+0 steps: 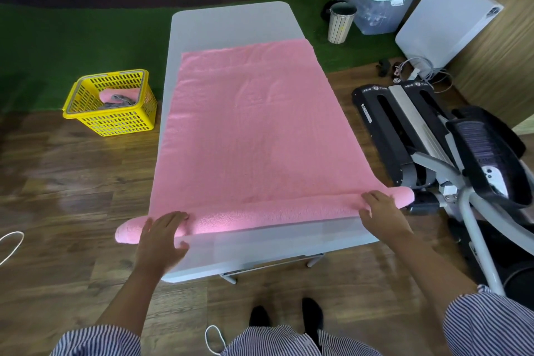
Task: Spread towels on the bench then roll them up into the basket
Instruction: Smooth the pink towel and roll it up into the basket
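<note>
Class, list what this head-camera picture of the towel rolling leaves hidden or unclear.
- Inside of the pink towel roll: its outer layer and both hands cover it.
- Yellow basket contents: wall and rim hide all but pink and grey cloth.
- Bench legs: bench top hides most.

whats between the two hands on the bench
In the head view, only the rolled near edge of the pink towel spans from left hand to right hand; nothing else lies there.

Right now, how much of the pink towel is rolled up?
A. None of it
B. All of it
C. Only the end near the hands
C: the pink towel is curled into a roll only under the left hand and right hand; the rest lies flat on the bench.
</note>
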